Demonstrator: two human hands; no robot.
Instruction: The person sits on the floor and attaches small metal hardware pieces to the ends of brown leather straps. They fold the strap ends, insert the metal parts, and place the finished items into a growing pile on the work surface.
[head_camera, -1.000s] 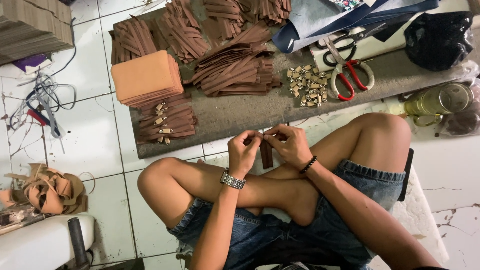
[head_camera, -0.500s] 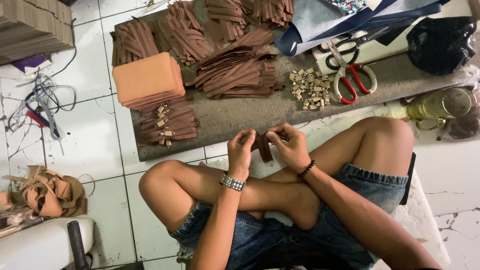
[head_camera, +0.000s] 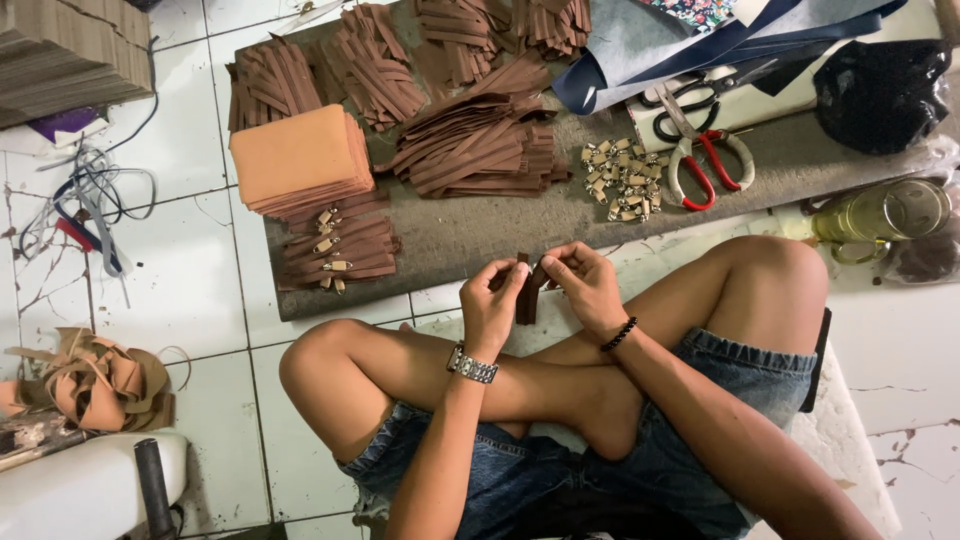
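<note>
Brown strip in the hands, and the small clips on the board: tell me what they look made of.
Brown strip: probably leather or imitation leather, matte, flat, hanging limp between both hands.
Small clips: likely metal, with a pale shiny silver finish; too small to be sure.

A grey board (head_camera: 480, 235) lies on the white tiled floor (head_camera: 190, 280). On it sit a stack of tan leather pieces (head_camera: 300, 160), heaps of brown strips (head_camera: 485, 140), a bundle of strips with metal clips (head_camera: 335, 250), a pile of loose metal clips (head_camera: 618, 178) and red-handled scissors (head_camera: 705, 165). A black bag (head_camera: 880, 90) and a glass jar (head_camera: 885, 212) rest at the right. Tan scraps (head_camera: 95, 380) and tangled cables (head_camera: 85, 205) lie at the left.
</note>
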